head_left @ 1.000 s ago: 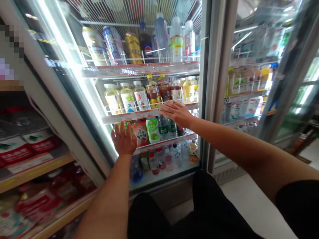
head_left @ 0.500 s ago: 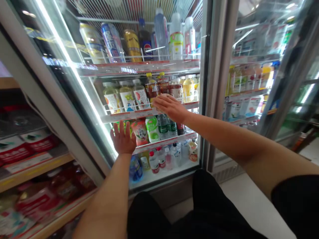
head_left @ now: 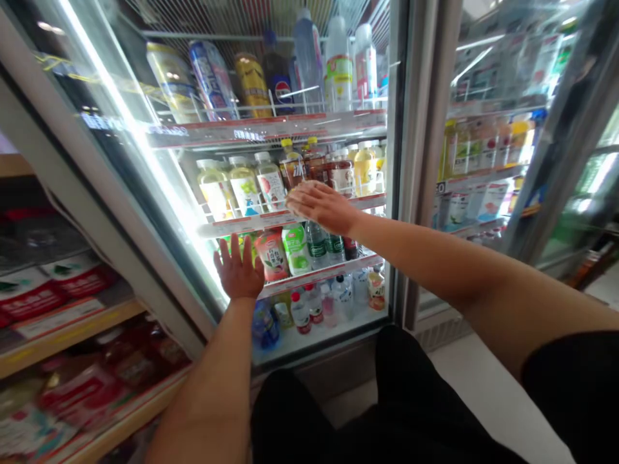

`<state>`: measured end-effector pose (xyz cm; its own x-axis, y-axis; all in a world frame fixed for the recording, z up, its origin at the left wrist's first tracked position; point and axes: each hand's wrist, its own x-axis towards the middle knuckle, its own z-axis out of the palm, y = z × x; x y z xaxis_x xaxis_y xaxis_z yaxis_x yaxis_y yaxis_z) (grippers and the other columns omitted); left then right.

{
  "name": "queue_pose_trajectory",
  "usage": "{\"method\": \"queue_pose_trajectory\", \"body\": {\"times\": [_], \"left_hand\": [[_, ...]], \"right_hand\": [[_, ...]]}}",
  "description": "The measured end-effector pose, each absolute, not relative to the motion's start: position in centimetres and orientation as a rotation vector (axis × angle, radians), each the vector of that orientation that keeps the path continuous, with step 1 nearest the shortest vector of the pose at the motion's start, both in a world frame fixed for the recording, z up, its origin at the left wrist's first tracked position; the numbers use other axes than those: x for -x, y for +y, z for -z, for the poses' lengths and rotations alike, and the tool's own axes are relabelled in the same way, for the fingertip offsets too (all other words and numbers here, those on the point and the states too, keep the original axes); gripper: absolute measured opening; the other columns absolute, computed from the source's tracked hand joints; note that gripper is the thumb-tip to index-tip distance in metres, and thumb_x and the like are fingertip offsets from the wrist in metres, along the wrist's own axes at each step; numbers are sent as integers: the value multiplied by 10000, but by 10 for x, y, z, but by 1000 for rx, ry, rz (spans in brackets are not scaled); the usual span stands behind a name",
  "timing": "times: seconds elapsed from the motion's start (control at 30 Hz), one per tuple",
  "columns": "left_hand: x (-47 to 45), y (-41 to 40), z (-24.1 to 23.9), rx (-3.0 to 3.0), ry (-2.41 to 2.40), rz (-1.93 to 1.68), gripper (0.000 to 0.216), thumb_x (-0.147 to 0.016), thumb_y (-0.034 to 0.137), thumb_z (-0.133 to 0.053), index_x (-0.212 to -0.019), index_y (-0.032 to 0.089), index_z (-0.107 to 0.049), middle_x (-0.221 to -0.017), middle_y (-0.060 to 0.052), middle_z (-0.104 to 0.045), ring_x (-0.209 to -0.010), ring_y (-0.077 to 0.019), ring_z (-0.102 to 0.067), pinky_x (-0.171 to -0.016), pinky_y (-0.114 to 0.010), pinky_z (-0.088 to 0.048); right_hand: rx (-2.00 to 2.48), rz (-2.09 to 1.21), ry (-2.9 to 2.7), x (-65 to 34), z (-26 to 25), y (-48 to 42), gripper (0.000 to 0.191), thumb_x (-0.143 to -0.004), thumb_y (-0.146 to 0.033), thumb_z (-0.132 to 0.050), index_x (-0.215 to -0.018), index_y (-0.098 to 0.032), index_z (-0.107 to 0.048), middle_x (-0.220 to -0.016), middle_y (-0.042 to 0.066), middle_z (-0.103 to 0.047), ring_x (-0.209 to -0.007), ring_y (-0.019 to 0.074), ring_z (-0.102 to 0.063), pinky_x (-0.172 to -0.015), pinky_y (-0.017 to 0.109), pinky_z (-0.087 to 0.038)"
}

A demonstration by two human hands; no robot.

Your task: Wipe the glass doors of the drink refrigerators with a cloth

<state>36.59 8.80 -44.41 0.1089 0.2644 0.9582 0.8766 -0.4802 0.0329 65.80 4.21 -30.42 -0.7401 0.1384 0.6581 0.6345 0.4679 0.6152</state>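
Observation:
My left hand [head_left: 240,269] is open with its fingers spread, in front of the lower left shelves of a lit drinks fridge. Close to its right is a bottle with a red label [head_left: 272,255], and beside that stands a bottle with a green and white wrapper [head_left: 296,249]. Higher up, my right hand [head_left: 323,205] stretches to the left with its fingers flat, holding nothing. It overlaps the front edge of the middle shelf [head_left: 246,223], below a yellow-capped bottle of dark drink [head_left: 293,166]. Whether either hand touches anything, I cannot tell.
Large bottles and cans, among them a gold can [head_left: 252,84], line the top shelf. Small red-capped bottles [head_left: 300,314] stand at the bottom. A metal door frame [head_left: 416,154] borders the right side, and a shelf with red packages [head_left: 77,283] is at the left.
My right hand has shifted slightly to the left along the middle shelf. The left hand keeps its place and spread fingers. The view has tilted slightly.

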Motion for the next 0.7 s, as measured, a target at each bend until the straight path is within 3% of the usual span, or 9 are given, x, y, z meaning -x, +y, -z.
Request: {"method": "queue_pose_trajectory", "body": {"times": [0.27, 0.53, 0.7], "left_hand": [[-367, 87, 443, 1849, -1158, 1416, 566, -975, 424, -430, -1500, 214, -452, -1628, -134, -339, -1572, -283, -110, -1259, -575, -40], [-365, 87, 445, 1839, -1156, 1375, 583, -973, 407, -448, -1527, 230, -410, -1623, -139, -347, -1573, -290, -91, -1255, -597, -56], [-364, 90, 447, 1774, -1097, 1304, 597, -981, 373, -446, -1545, 190, -376, -1624, -163, -335, -1573, -290, -85, -1255, -582, -92]], "right_hand": [[727, 1171, -2364, -660, 306, 37, 545, -960, -98, -507, -1495, -184, -447, -1514, 97, -515, -1413, 262, -408, -1213, 497, -277], [903, 963, -2065, -641, 292, 37, 621, -959, -79, -400, -1567, -188, -338, -1586, 105, -427, -1461, 281, -349, -1248, 511, -236], [722, 1077, -2384, -634, 302, 35, 594, -966, -99, -424, -1544, -231, -371, -1556, 57, -483, -1453, 243, -375, -1229, 489, -269]]}}
